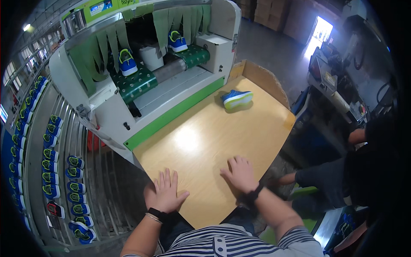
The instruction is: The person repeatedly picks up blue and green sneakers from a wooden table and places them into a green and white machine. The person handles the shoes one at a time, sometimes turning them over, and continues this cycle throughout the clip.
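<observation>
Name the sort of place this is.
Likely a shoe factory: rows of blue shoes at left, and a large white machine with two more on its green conveyor belts.

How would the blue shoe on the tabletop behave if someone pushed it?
The blue shoe would probably slide rather than roll, lying on its side on the smooth-looking tabletop. Its thick-looking sole seems likely stiffer than the upper.
</observation>
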Demonstrator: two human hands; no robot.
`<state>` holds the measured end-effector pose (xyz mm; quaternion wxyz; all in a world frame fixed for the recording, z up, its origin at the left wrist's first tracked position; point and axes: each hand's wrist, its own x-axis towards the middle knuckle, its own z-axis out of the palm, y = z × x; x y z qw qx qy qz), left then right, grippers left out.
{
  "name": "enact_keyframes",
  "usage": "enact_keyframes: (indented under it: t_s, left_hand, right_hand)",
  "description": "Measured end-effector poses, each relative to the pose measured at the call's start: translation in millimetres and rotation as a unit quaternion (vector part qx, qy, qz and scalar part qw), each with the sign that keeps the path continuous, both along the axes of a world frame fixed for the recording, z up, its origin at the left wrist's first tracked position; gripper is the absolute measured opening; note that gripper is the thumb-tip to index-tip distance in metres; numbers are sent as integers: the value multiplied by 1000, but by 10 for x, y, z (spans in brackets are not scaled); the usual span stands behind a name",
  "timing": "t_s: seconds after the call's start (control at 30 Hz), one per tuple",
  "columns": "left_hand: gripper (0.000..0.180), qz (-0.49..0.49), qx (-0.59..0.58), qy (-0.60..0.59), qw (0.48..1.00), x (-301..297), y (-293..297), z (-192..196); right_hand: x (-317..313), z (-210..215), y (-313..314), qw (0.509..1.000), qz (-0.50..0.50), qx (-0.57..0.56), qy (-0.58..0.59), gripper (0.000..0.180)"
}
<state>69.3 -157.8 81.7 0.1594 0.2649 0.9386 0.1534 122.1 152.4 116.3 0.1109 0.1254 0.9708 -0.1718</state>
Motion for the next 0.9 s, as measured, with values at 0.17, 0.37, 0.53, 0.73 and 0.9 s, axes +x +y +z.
enact_keyframes:
  t_s: [0.17,0.37,0.53,0.73,0.9]
  left_hand:
    - [96,-16,-39,37,998,-21,98,82]
    - [99,-16,-1,4,1000,-77,131,-6]
    - [99,-9,-40,11,999,-22,77,-53]
    - [98,-15,-46,14,999,-21,93,-26]
    - [97,-19,-39,19,999,-42,112,-57]
  right_hand:
    - [-1414,-75,485,949,57,159,266,69]
    - [-2026,-441,1232,940,-68,177,283,70]
    - [-1766,-508,999,905,-235,15,354,59]
    - [-2058,-434,1317,824,-357,-90,431,68]
    - [-1901,-395,1150,854,-230,-354,303,66]
